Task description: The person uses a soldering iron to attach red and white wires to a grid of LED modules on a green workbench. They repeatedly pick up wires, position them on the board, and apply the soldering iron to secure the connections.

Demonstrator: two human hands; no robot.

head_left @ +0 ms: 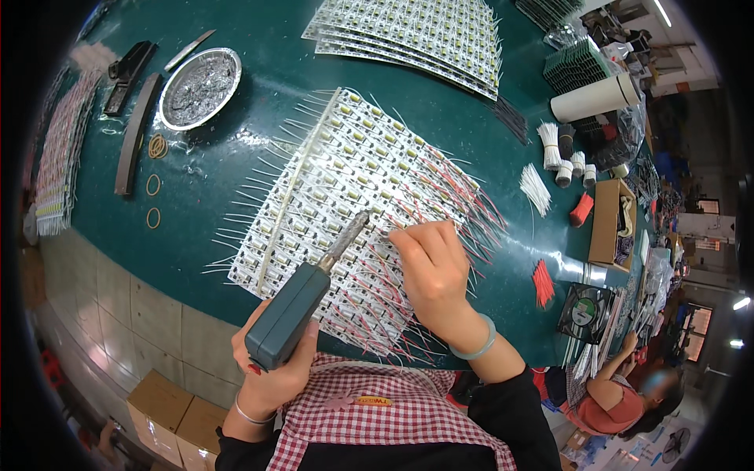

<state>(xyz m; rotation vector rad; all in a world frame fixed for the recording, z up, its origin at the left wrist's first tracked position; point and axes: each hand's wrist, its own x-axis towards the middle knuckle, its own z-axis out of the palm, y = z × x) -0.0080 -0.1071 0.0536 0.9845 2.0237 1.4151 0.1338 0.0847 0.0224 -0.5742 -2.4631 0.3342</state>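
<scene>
My left hand (276, 386) is wrapped round a dark grey-green soldering gun (289, 315), its metal tip pointing up and to the right. That tip rests at or just above a white panel of small circuit boards (314, 192), which lies tilted on the table in front of me. Close to the tip, my right hand (433, 275) is pinched over the panel; a thin wire seems to come from its fingertips. White wires stick out along the panel's left edge. Red and dark wires (377, 290) spread over its right and lower parts.
A metal bowl of solder scraps (163, 106) and rubber bands (153, 218) sit left on the green table. Stacked panels (408, 39) lie at the back. Right are white wire bundles (536, 188), red wires (543, 284), a cardboard box (603, 228) and a fan (585, 312). A co-worker (620, 396) sits beyond.
</scene>
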